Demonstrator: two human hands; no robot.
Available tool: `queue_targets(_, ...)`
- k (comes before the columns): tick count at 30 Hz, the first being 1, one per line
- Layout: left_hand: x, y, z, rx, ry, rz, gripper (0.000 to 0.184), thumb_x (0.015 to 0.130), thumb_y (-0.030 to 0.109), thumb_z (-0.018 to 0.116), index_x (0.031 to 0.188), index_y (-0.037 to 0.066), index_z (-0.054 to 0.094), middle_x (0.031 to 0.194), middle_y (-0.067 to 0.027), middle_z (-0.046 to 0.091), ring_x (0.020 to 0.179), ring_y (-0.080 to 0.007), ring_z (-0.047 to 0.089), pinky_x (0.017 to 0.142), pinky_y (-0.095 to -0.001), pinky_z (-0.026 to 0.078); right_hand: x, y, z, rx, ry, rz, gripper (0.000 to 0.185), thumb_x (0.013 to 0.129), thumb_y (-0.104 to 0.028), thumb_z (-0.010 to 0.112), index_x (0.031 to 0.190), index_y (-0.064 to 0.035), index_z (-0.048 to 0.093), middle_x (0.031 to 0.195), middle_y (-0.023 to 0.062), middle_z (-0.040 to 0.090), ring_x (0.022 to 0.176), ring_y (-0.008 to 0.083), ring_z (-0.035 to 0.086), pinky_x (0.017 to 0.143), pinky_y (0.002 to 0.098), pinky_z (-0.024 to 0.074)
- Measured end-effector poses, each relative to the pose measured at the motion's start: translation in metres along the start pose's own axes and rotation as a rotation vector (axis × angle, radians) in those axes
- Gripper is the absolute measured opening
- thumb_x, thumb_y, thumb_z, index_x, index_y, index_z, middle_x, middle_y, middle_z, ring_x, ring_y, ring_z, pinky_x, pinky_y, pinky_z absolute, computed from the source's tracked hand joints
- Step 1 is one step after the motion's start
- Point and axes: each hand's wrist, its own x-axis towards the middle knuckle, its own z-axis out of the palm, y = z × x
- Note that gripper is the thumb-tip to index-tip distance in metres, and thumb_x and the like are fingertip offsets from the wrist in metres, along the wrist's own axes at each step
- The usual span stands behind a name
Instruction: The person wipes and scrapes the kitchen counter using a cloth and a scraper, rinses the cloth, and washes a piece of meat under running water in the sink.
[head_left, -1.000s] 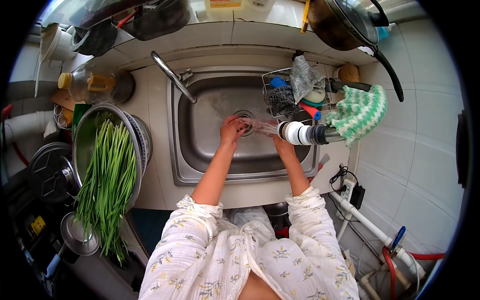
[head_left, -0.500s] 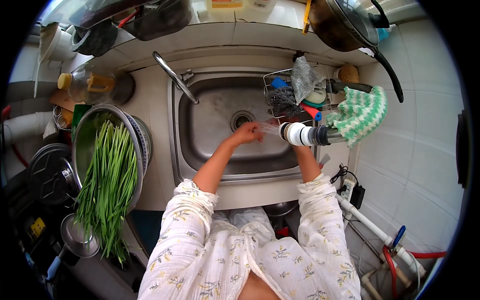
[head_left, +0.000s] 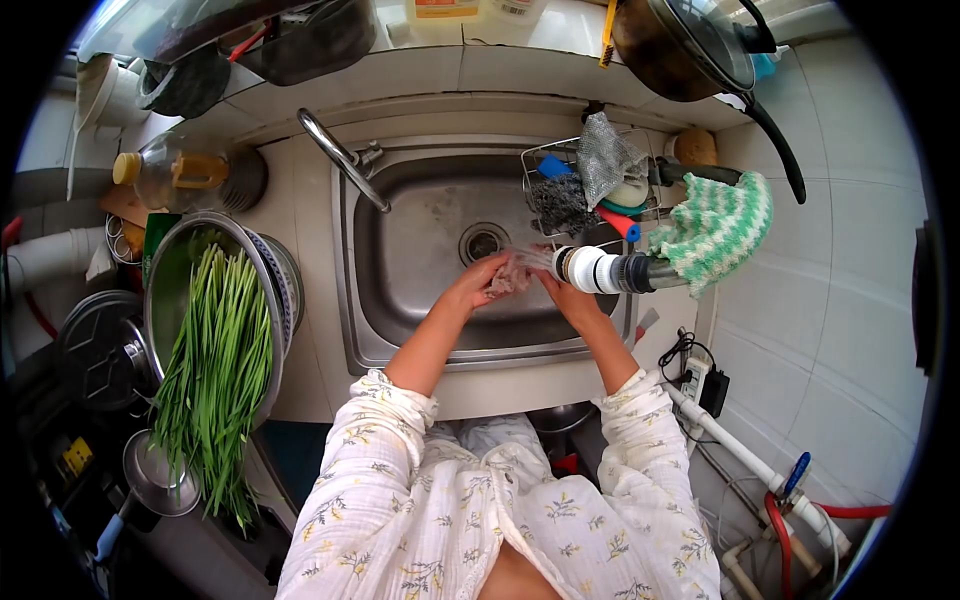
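Note:
Both hands are over the stainless steel sink [head_left: 400, 270], under water [head_left: 528, 258] coming from the white and black faucet nozzle [head_left: 600, 270]. My left hand [head_left: 480, 282] has its fingers curled at a pinkish, translucent, crumpled-looking clump [head_left: 512, 278]; I cannot make out whether it is a wet thing or splashing water. Close beside the nozzle, my right hand [head_left: 568, 298] reaches in from the right with its fingertips near the clump. The nozzle and water partly hide its fingers. Behind the hands lies the drain [head_left: 484, 242].
A wire rack [head_left: 530, 190] with scrubbers hangs at the sink's back right. A green-and-white cloth [head_left: 715, 230] drapes over the faucet pipe. The curved chrome faucet [head_left: 340, 155] stands back left. Long green stalks [head_left: 215, 350] overhang a metal bowl [head_left: 265, 300] on the left.
My right hand has come out from behind the nozzle toward my left hand. The pinkish clump now shows between the hands. My left hand has stayed almost in place.

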Motion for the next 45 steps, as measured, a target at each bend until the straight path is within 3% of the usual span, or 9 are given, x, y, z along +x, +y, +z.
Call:
queue_targets(5, -0.014, 0.017, 0.046, -0.011, -0.121, -0.077, 0.048, 0.092, 0.042, 0.051, 0.114, 0.000, 0.054, 0.101, -0.0143, 0.064, 0.086, -0.0246, 0.064, 0.076, -0.0355, 0.054, 0.014, 0.016, -0.005, 0.220, -0.339, -0.010, 0.040, 0.087, -0.021, 0.054, 0.125, -0.0084, 0.047, 0.114, 0.0141, 0.053, 0.104, 0.0278, 0.052, 0.091, 0.0388, 0.0406)
queue_targets(9, -0.033, 0.021, 0.072, -0.025, 0.132, -0.165, 0.054, 0.090, 0.046, 0.051, 0.117, 0.000, 0.053, 0.107, -0.0133, 0.062, 0.097, -0.0254, 0.061, 0.088, -0.0376, 0.049, 0.002, 0.040, 0.002, -0.495, -0.290, -0.255, 0.040, 0.088, -0.022, 0.052, 0.126, -0.0088, 0.046, 0.117, 0.0116, 0.052, 0.105, 0.0263, 0.053, 0.088, 0.0365, 0.0424)
queue_targets(14, -0.018, 0.003, 0.079, -0.461, 0.054, 0.049, 0.043, 0.092, 0.035, 0.052, 0.120, 0.003, 0.051, 0.121, -0.0123, 0.056, 0.117, -0.0251, 0.050, 0.098, -0.0421, 0.041, 0.027, -0.022, -0.032, 0.052, -0.231, -0.336, 0.036, 0.085, -0.013, 0.056, 0.119, -0.0065, 0.051, 0.107, 0.0082, 0.059, 0.098, 0.0256, 0.057, 0.080, 0.0373, 0.0469)
queue_targets(20, 0.038, -0.009, 0.064, -0.503, 0.359, 0.420, 0.033, 0.093, 0.016, 0.053, 0.121, 0.000, 0.048, 0.109, -0.0135, 0.059, 0.102, -0.0287, 0.057, 0.091, -0.0466, 0.046, 0.004, -0.018, 0.004, 0.475, 0.316, 0.307, 0.030, 0.083, -0.015, 0.061, 0.111, -0.0047, 0.058, 0.105, 0.0148, 0.059, 0.100, 0.0349, 0.053, 0.088, 0.0421, 0.0412)
queue_targets(27, 0.025, 0.012, 0.089, -0.525, 0.421, 0.574, 0.019, 0.096, 0.025, 0.048, 0.097, 0.006, 0.050, 0.075, -0.0050, 0.052, 0.070, -0.0206, 0.052, 0.064, -0.0444, 0.048, -0.010, -0.006, 0.039, -0.028, 0.342, 0.255, 0.035, 0.079, -0.014, 0.065, 0.110, -0.0029, 0.057, 0.101, 0.0152, 0.060, 0.092, 0.0324, 0.056, 0.087, 0.0419, 0.0418)
queue_targets(32, 0.029, 0.021, 0.106, -0.560, 0.595, 0.517, 0.028, 0.095, 0.036, 0.047, 0.083, 0.011, 0.051, 0.062, -0.0016, 0.045, 0.057, -0.0177, 0.044, 0.051, -0.0349, 0.037, -0.019, 0.000, 0.078, 0.705, 0.531, 0.676, 0.028, 0.085, -0.017, 0.061, 0.109, -0.0024, 0.057, 0.098, 0.0100, 0.059, 0.092, 0.0238, 0.055, 0.085, 0.0353, 0.0424)
queue_targets(37, 0.032, 0.025, 0.113, -0.388, 0.689, 0.618, 0.030, 0.094, 0.038, 0.047, 0.082, 0.011, 0.050, 0.060, 0.0004, 0.041, 0.052, -0.0136, 0.040, 0.045, -0.0292, 0.032, -0.003, -0.010, 0.068, 1.284, 0.439, 1.170, 0.010, 0.084, -0.020, 0.062, 0.091, -0.0146, 0.057, 0.075, -0.0008, 0.057, 0.061, 0.0123, 0.052, 0.054, 0.0281, 0.0435)
queue_targets(40, 0.031, 0.025, 0.119, -0.265, 0.697, 0.697, 0.029, 0.095, 0.036, 0.048, 0.088, 0.008, 0.051, 0.057, 0.0009, 0.041, 0.050, -0.0117, 0.038, 0.044, -0.0267, 0.030, -0.006, 0.008, 0.066, 1.524, 0.245, 1.179, 0.011, 0.092, -0.009, 0.046, 0.096, -0.0092, 0.056, 0.071, 0.0014, 0.058, 0.054, 0.0117, 0.051, 0.045, 0.0275, 0.0412)
queue_targets(45, 0.023, 0.033, 0.113, -0.165, 0.507, 0.771, 0.035, 0.094, 0.030, 0.051, 0.120, 0.009, 0.042, 0.078, -0.0035, 0.050, 0.066, -0.0131, 0.047, 0.057, -0.0270, 0.039, 0.010, -0.018, 0.059, 1.195, 0.543, 0.724, 0.021, 0.085, -0.019, 0.060, 0.105, -0.0117, 0.059, 0.092, 0.0064, 0.061, 0.080, 0.0137, 0.056, 0.073, 0.0311, 0.0457)
